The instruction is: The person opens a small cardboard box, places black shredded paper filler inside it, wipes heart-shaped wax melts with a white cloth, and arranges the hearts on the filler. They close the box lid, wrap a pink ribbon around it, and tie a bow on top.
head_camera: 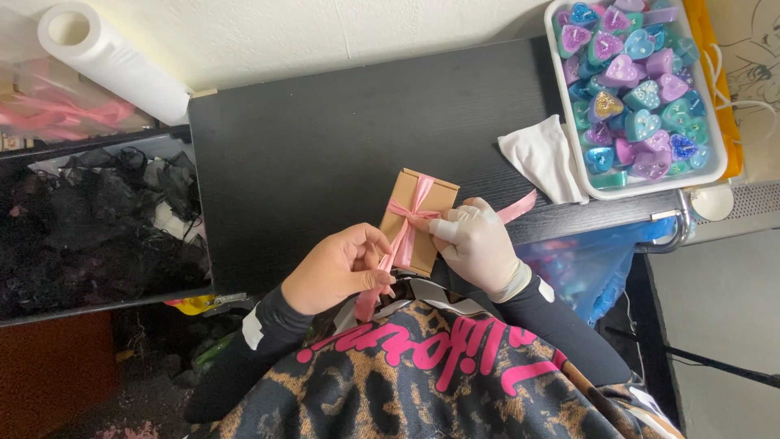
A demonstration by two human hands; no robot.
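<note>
While the small brown box (419,218) lies on the dark surface (325,138), the left hand (340,267) curls and pinches one pink ribbon (404,236) end, and the gloved right hand (475,242) presses fingers on the crossing.

Kraft box (422,213): near end hidden beneath both grips. Heart tray (718,154): top cut off by frame edge.

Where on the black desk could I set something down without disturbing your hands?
The widest bare patch of the black desk lies left of the brown box, up to the paper roll. A smaller strip runs between box and white cloth. It is crowded around both hands and the tray of hearts.
</note>
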